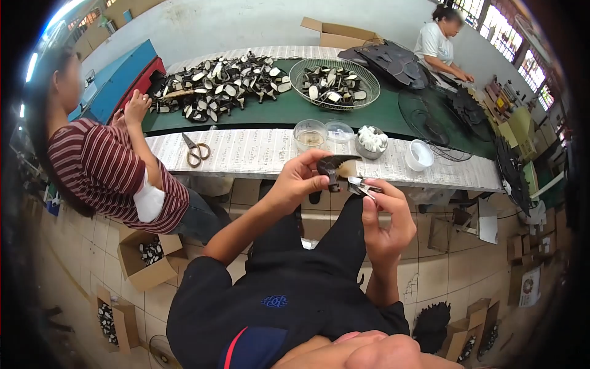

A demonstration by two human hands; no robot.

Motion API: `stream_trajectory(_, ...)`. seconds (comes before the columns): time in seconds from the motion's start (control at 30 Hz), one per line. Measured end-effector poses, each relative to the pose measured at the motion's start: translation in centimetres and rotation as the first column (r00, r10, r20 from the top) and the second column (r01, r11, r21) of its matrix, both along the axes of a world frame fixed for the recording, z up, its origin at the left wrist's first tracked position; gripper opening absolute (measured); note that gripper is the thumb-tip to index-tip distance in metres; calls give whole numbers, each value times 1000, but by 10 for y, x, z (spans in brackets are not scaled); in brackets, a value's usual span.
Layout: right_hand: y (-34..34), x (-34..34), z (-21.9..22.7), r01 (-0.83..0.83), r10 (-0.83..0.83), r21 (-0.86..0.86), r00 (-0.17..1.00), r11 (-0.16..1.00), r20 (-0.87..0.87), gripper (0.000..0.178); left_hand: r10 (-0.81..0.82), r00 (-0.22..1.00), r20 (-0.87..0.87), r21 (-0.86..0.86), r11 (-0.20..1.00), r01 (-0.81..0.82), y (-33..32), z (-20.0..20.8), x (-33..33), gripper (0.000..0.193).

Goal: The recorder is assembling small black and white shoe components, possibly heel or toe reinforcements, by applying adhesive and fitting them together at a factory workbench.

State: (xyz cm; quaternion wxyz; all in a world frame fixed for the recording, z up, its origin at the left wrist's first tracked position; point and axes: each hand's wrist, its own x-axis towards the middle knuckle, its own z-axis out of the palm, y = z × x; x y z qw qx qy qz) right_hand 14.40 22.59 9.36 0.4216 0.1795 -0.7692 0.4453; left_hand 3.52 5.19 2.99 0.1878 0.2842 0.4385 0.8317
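Pinching a black curved piece between thumb and fingers of the left hand, at 5 o'clock from the clear tub. Jutting past the grip toward 3 o'clock, with tip likewise and long axis roughly 9-to-3. Gripping a small silver tool in the right hand, at 4 o'clock.

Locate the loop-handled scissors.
In the head view, the scissors lie left of centre on the patterned white surface, between the striped-shirted person and the round clear tub.
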Motion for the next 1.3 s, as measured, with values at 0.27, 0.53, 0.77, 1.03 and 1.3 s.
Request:
stream_trajectory(0.27,10,-44,-20,31,-39,83,994,996,103,17,-77,981,176,104,993,59,25,-16,-18,36)
stream_trajectory(0.53,26,-91,-37,149,-168,197,983,969,80,21,-33,952,306,-5,999,36,39,-29,-56,32)
stream_trajectory(0.77,33,-102,-42,41,-55,57,961,998,272,16,-15,949,316,7,1000,13,47,-39,-69,31)
stream_trajectory(1.03,43,-110,-57,-54,272,-461,865,886,422,7,-47,917,396,-28,998,63,44,-46,-73,31)
stream_trajectory(1.3,44,-107,-60,-157,563,-758,766,633,310,10,7,908,419,-38,999,10,36,-45,-70,28)
